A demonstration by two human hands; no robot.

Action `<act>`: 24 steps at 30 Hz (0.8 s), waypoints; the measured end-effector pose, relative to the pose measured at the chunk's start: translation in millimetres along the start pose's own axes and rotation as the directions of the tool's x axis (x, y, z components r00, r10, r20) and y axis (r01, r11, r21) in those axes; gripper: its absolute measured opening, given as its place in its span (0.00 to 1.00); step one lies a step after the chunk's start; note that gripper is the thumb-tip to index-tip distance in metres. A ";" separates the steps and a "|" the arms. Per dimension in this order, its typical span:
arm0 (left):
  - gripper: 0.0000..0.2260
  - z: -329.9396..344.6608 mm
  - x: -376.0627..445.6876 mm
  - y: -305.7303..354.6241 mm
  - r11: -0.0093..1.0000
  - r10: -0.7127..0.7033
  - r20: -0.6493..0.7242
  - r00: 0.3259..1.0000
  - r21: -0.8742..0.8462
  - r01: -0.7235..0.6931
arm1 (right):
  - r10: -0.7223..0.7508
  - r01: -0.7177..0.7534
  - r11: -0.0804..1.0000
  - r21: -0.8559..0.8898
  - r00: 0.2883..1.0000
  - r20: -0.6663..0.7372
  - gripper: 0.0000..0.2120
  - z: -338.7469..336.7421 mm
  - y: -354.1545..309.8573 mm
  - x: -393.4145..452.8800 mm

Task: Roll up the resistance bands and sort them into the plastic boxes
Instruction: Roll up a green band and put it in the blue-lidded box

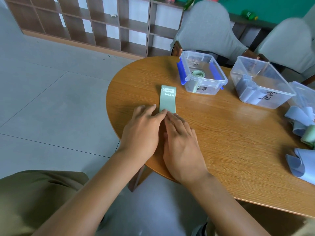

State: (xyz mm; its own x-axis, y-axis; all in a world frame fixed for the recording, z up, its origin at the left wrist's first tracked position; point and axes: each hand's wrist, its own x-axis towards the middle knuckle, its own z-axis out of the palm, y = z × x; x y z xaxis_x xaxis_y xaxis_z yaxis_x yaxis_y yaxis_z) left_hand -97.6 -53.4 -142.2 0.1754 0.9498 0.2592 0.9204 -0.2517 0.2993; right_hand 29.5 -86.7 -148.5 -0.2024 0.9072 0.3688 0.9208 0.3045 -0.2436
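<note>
Rolling step just starting on a flat, pale green rubber resistance band, laid out near the rounded left end of the brown wooden desk. Left hand and right hand side by side at the band's near end, fingers out straight and pressing down on it; no closed grip on anything, nothing pinched. No roll to be seen yet. Next, probably: curl the near end over and push it forward into a tight roll, keeping the sides even. Then into the clear plastic box with blue clips near the far edge, with a green roll already inside. Second clear plastic box beside it holding blue ones. More loose blue and green bands piled at the right edge.
</note>
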 end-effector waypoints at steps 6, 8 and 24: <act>0.22 4.1 4.6 -4.8 0.999 -0.028 -0.028 0.999 -0.043 0.027 | -0.002 0.002 1.000 0.005 1.000 0.006 0.25 1.2 2.3 6.5; 0.20 7.4 3.7 -6.3 0.997 -0.076 -0.065 0.995 -0.017 0.075 | -0.001 0.001 1.000 -0.002 1.000 0.000 0.24 0.3 4.5 10.3; 0.17 10.1 3.0 -8.6 0.985 -0.148 -0.127 0.981 0.068 0.157 | 0.001 0.002 1.000 -0.029 0.994 0.107 0.25 7.0 18.7 48.9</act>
State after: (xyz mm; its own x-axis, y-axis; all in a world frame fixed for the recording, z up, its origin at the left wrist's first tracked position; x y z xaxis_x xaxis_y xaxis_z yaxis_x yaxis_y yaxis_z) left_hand -101.4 -46.5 -153.3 -0.0086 0.9452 0.3264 0.9580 -0.0858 0.2736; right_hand 34.5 -34.6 -141.2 -0.2361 0.9334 0.2703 0.9297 0.2979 -0.2168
